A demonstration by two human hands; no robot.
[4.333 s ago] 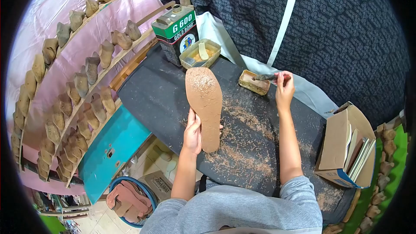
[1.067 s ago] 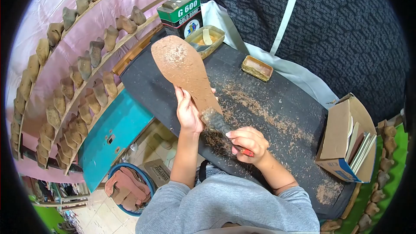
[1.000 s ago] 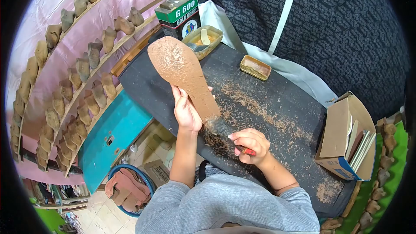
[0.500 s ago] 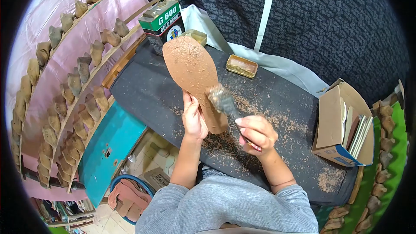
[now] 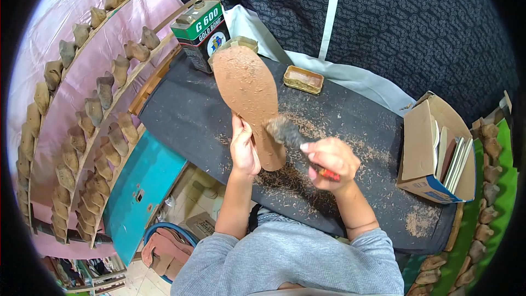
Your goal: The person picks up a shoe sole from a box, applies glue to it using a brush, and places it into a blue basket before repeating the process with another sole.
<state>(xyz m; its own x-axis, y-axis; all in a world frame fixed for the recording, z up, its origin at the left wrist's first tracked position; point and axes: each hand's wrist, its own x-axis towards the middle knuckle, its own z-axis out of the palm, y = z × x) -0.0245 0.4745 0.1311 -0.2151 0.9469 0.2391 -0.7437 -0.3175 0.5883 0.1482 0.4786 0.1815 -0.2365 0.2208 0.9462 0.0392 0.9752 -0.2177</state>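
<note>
A tan shoe sole (image 5: 247, 85) is held up over the dark table, its broad end pointing away from me and bits of shavings on its face. My left hand (image 5: 244, 148) grips its narrow part from the left side, thumb on the edge. In my right hand (image 5: 332, 163) is a paintbrush (image 5: 289, 132) with a red handle end showing below the fist. The dark, worn bristle end meets or nearly meets the sole's right edge near the heel; contact is hard to tell.
Brown shavings (image 5: 312, 200) litter the black-covered table (image 5: 181, 98). At its back stand a G 600 can (image 5: 201, 30) and a shallow tin (image 5: 303, 79). A cardboard box (image 5: 419, 142) sits right. Racks of shoe lasts (image 5: 93, 107) line the left; a tub (image 5: 196, 235) holds cut pieces below.
My right hand with the paintbrush has moved slightly right and the bristles have slid lower along the sole. The sole has turned a little more upright in my left hand.
</note>
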